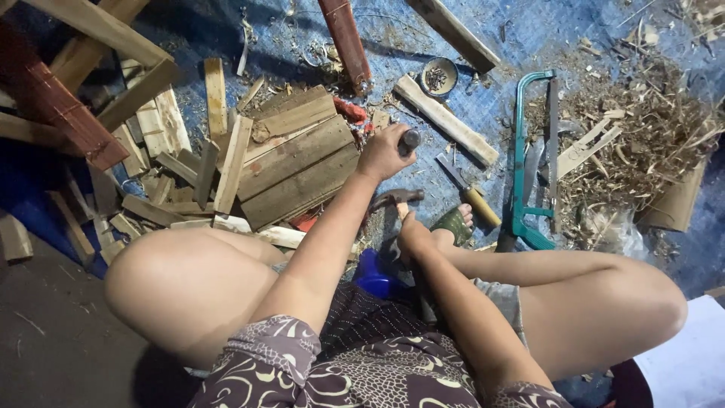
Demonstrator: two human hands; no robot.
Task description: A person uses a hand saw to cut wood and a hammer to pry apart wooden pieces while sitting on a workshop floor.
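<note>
I sit on a blue tarp (513,38) with both knees bent. My left hand (384,153) reaches forward and is closed around a dark round handle (410,140), at the right edge of a slatted wooden panel (298,159). My right hand (412,233) is lower, between my legs, closed on the short wooden handle of a hammer. The hammer's metal head (396,198) sticks out just above my fingers. What the dark handle belongs to is hidden by my left hand.
A teal hacksaw (521,151) lies to the right, with a wooden-handled blade (472,195) beside my sandalled foot (455,224). A small tin of nails (439,75), a pale batten (445,121) and a red stick (346,41) lie ahead. Offcuts (151,136) pile left, shavings (642,128) right.
</note>
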